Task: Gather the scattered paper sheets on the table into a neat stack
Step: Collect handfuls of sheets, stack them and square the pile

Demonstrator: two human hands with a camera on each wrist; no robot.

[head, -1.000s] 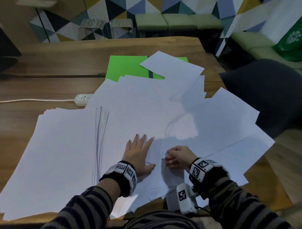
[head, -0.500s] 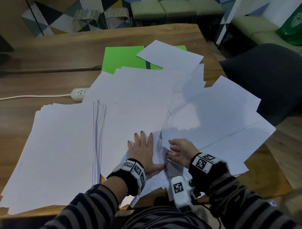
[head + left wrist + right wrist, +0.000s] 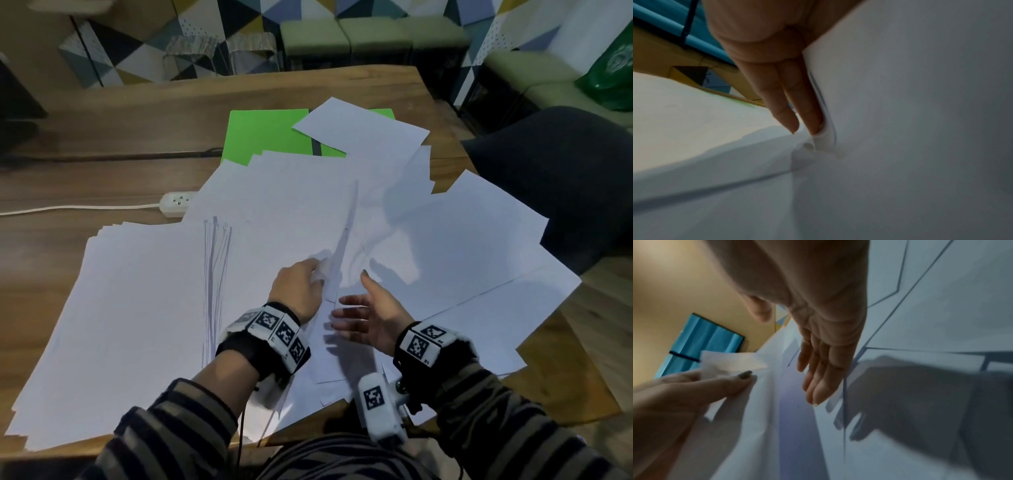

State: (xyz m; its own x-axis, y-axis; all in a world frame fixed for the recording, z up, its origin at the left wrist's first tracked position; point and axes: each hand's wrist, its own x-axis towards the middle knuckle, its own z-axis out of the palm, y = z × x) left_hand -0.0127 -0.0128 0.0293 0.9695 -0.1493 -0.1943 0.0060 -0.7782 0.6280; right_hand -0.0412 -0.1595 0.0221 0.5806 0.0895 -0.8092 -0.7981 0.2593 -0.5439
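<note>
Many white paper sheets cover the near half of the wooden table [image 3: 113, 137]. A rough pile [image 3: 137, 308] lies at the left, and loose overlapping sheets [image 3: 462, 260] fan out to the right. My left hand [image 3: 317, 272] pinches the right edge of one sheet [image 3: 301, 219] and holds that edge raised off the others. In the right wrist view its thumb [image 3: 740, 378] presses on the sheet's corner [image 3: 729, 363]. My right hand [image 3: 352, 311] hovers just right of it, palm turned left, fingers [image 3: 818, 386] straight and holding nothing.
A green folder [image 3: 267, 137] lies beyond the papers, partly under one sheet [image 3: 363, 133]. A white power strip [image 3: 176, 204] with its cable sits at the left. A dark chair [image 3: 565, 178] stands close to the table's right edge. Benches line the far wall.
My left hand, earlier flat on the papers, now pinches a sheet's edge and lifts it. My right hand has let go of the corner it pinched and has opened.
</note>
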